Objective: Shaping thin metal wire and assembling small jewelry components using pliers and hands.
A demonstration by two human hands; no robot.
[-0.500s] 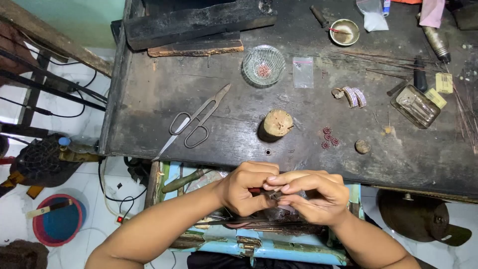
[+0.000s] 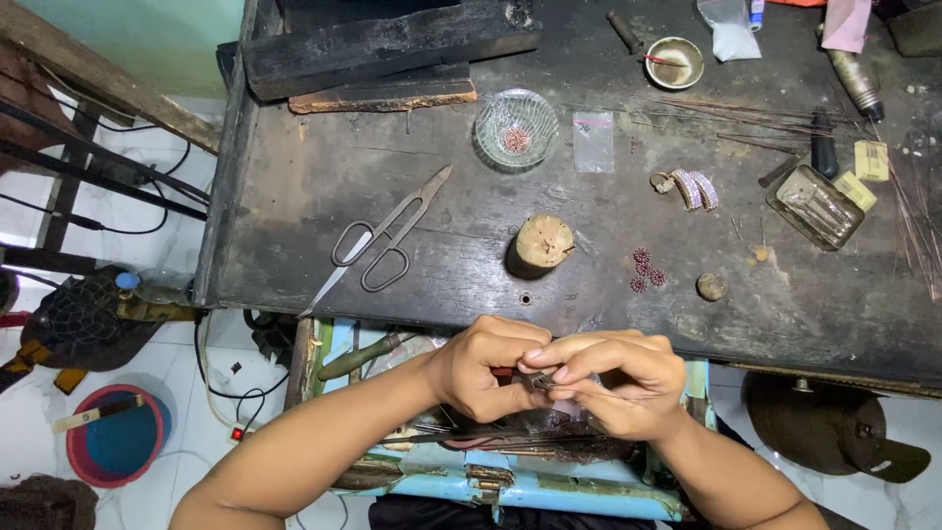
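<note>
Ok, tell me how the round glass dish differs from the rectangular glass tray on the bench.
The round glass dish is circular and holds a small heap of reddish beads; the rectangular glass tray is oblong, set askew, and holds pale metal bits. The dish sits mid-bench, the tray near the right edge. Both are clear glass and untouched by either hand.

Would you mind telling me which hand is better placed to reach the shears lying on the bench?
Probably the left hand: the shears lie on the bench's left part, above that hand. The right hand sits further right and would have to cross over. Both pinch a small piece.
</note>
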